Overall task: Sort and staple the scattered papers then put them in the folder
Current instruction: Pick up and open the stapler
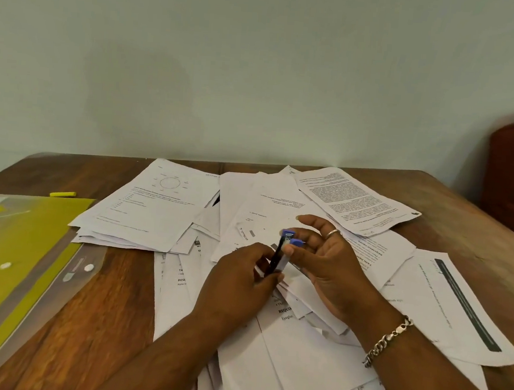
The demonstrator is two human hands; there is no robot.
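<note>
Both hands grip the stapler (282, 253) at frame centre, left hand (239, 281) low, right hand (327, 262) at its top, probably checking it before stapling the papers (314, 347).

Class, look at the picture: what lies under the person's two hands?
Scattered white printed papers overlap on the brown wooden table. Both hands hold a small blue stapler. Anything beneath the sheets is covered.

- A wooden table (109, 300) carries everything.
- Scattered papers (314, 347) cover its middle and right.
- A yellow folder (15, 237) lies at left.
- A yellow highlighter (62, 194) lies beyond the folder.
</note>
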